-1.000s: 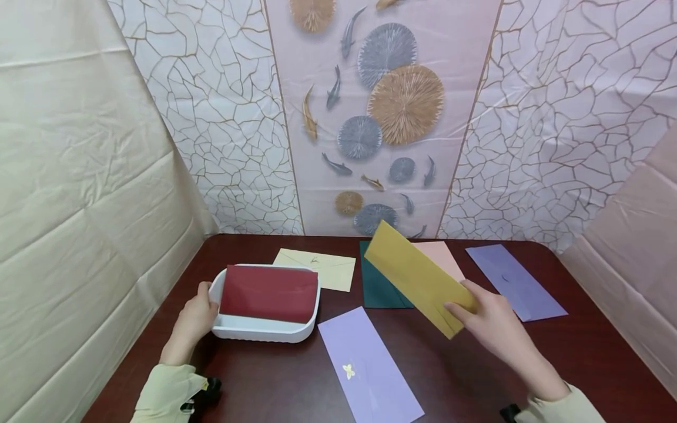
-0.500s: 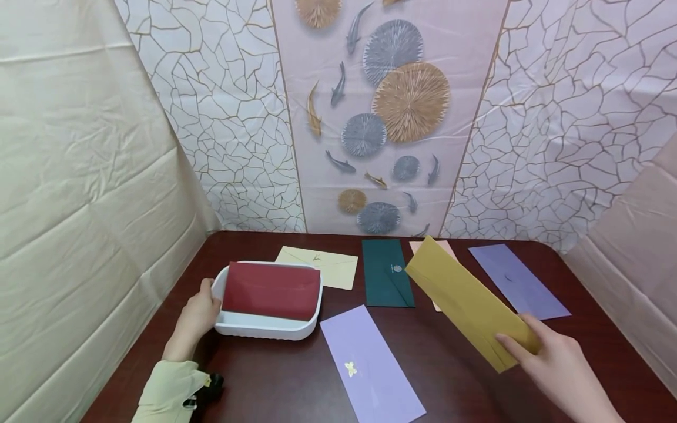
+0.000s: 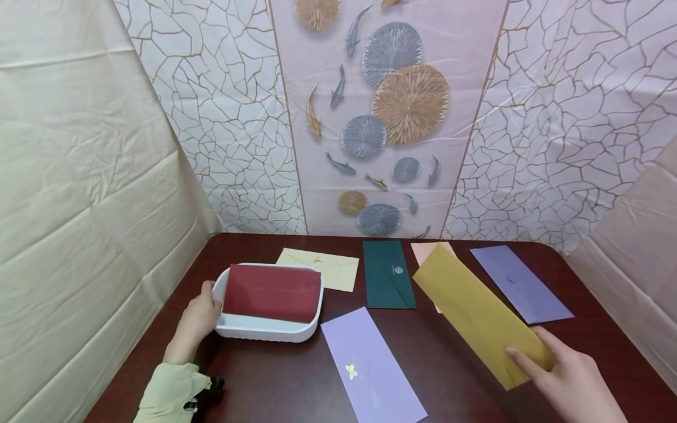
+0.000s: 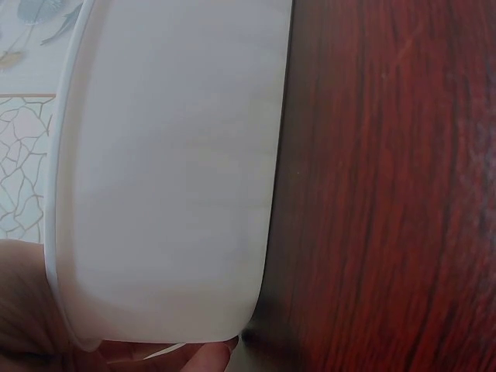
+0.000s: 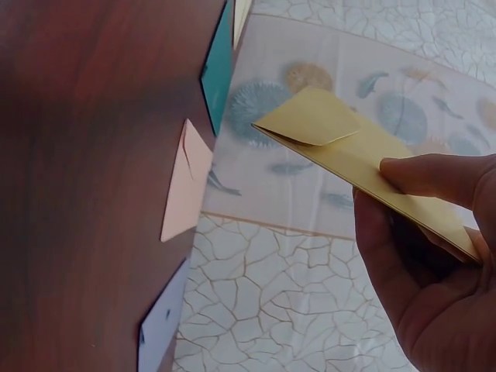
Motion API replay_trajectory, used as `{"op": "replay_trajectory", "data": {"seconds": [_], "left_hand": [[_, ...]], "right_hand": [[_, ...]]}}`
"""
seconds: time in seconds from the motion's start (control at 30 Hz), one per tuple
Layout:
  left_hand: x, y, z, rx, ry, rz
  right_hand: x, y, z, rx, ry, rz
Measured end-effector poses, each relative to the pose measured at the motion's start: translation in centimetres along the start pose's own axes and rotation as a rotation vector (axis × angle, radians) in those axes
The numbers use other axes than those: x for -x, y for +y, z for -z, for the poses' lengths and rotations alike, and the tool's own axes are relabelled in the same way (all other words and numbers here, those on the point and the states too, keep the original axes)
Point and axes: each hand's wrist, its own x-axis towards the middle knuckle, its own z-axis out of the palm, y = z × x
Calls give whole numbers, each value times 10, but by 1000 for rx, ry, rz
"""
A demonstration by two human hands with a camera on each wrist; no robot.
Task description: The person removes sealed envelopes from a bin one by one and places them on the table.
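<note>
My right hand (image 3: 571,370) pinches a mustard-yellow envelope (image 3: 478,314) between thumb and fingers, raised above the table at the right. In the right wrist view the thumb lies on the face of the yellow envelope (image 5: 380,170) and the fingers are beneath it. On the left, my left hand (image 3: 198,317) grips the end of a white rectangular tray (image 3: 264,333), thumb at its rim. Inside the tray a dark red envelope (image 3: 272,292) leans against the back. The left wrist view shows the tray's side wall (image 4: 178,170), with fingertips partly hidden at its end.
A lilac envelope (image 3: 372,367) with a gold butterfly lies at front centre. Behind are a cream envelope (image 3: 341,271), a dark green one (image 3: 388,276), a pink one (image 3: 425,249) partly covered by the yellow, and a purple one (image 3: 520,285). Patterned cloth hangs behind the table.
My right hand has carried the yellow envelope right and toward me, uncovering the green envelope. The left hand still holds the tray in the same place.
</note>
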Motion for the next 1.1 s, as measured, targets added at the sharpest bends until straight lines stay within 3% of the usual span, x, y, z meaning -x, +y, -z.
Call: {"op": "replay_trajectory", "data": {"seconds": [0.13, 0.27, 0.53, 0.7, 0.93, 1.1], "left_hand": [[0, 1, 0, 6, 3, 0], [0, 1, -1, 6, -6, 10], [0, 0, -2, 7, -11, 19], [1, 1, 0, 8, 5, 5], [1, 1, 1, 5, 15, -13], [1, 2, 2, 4, 23, -18]], "right_hand": [[8, 1, -6, -1, 7, 25], [17, 0, -10, 6, -33, -7], [24, 1, -23, 54, -310, -199], [32, 4, -35, 68, -276, -160], [41, 2, -45, 47, -142, -88], [39, 2, -45, 73, -225, -152]]}}
